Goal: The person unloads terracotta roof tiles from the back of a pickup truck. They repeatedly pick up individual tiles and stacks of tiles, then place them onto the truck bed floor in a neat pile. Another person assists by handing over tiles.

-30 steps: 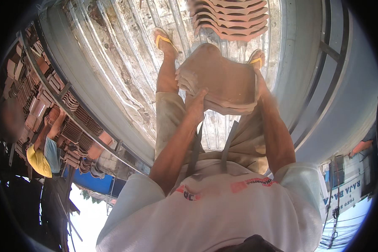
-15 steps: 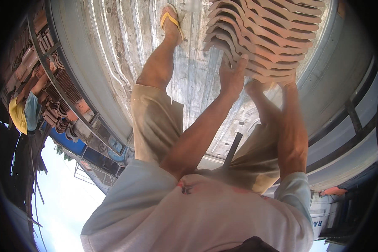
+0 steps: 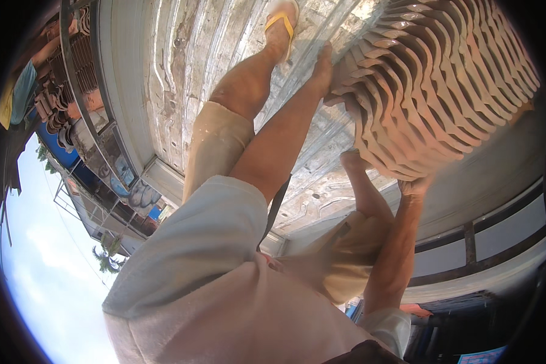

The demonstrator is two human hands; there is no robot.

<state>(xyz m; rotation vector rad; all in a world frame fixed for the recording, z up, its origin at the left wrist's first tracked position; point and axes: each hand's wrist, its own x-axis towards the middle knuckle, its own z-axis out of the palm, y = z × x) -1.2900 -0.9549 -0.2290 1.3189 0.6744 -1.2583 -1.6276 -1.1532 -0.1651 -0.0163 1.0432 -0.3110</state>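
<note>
A long row of reddish-brown wavy clay roof tiles (image 3: 431, 91) stands packed close together on the ribbed metal floor at the upper right. My left hand (image 3: 323, 71) is at the left end of the nearest tiles, one digit pointing forward along them and the rest hidden behind. At the near right edge of the same tiles, my right hand (image 3: 415, 184) grips the rims, its fingers mostly covered by clay. Between them the two hands span the near tiles.
Ribbed, worn metal truck bed (image 3: 224, 30) lies underfoot, with side walls and rails (image 3: 470, 242) on both sides. My foot in a yellow-strapped sandal (image 3: 282, 27) rests left of the tiles. Beyond the left rail are more tiles (image 3: 82, 60) and a person's yellow clothing (image 3: 6, 106).
My view has swung toward the right, and much more of the tile row shows. The near tiles and both hands are now against that row, with my left arm stretched farther forward.
</note>
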